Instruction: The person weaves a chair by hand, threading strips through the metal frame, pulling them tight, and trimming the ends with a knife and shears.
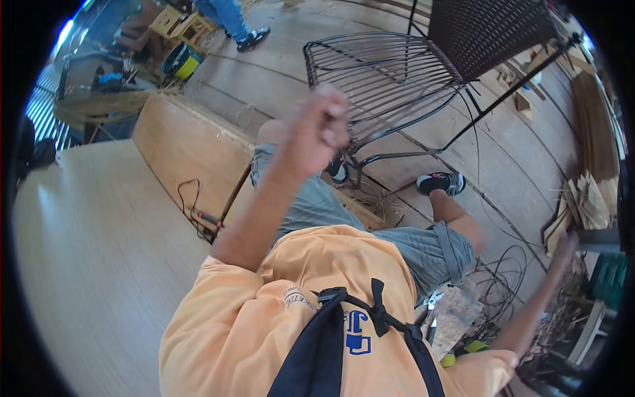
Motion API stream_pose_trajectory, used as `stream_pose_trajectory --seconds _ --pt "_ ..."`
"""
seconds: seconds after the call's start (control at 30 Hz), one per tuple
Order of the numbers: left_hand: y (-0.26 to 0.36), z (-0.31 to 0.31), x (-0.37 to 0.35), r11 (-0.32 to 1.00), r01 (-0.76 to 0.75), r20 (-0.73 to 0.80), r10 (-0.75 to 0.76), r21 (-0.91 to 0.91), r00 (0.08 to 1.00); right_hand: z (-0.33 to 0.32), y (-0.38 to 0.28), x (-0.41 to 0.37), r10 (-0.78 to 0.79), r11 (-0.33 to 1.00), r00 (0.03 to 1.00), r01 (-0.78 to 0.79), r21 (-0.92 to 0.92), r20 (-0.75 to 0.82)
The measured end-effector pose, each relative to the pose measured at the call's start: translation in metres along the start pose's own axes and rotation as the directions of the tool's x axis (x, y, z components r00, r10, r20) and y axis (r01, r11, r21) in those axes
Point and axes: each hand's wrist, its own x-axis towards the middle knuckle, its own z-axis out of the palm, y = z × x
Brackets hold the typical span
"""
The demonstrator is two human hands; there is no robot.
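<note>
My left hand (pixel 319 129) is raised in front of the near edge of a dark metal-framed chair (pixel 390 86). Its fingers are curled in, blurred, with nothing visible in them. The chair has a seat of thin parallel strands and a woven backrest (pixel 489 33). Stretched far out to the right, my right hand (pixel 566 248) is small and smeared by motion. It is beside a flat grey piece (pixel 598 240); whether the fingers grip it cannot be made out.
A pale panel (pixel 86 264) fills the left, beside a wooden board (pixel 192 155) and a corded tool (pixel 208 217). Loose cable (pixel 506 281) lies on the floor at right, near wood offcuts (pixel 585 202). Another person's leg (pixel 231 20) and a yellow-banded bucket (pixel 182 63) are at upper left.
</note>
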Motion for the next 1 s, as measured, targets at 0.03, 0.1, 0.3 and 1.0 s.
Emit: stream_pose_trajectory --seconds 0.03,0.1,0.3,1.0 --pt "-0.019 0.023 -0.011 0.994 0.038 -0.020 -0.036 0.106 0.999 -0.017 -0.078 -0.004 -0.172 0.980 0.984 0.176 0.089 -0.049" --pt "-0.057 0.053 -0.032 0.955 0.149 -0.031 -0.146 0.258 0.989 -0.140 -0.292 -0.070 -0.225 0.450 0.974 0.138 0.882 -0.038" --pt "-0.075 0.045 -0.055 0.970 0.104 -0.059 -0.094 0.218 0.994 -0.188 -0.440 -0.155 -0.694 -0.132 0.705 0.074 0.988 -0.146" --pt "-0.116 -0.134 -0.010 0.615 0.088 -0.304 0.256 0.784 0.918 -0.097 -0.459 -0.128 -0.434 0.181 0.775 -0.425 0.887 0.460"
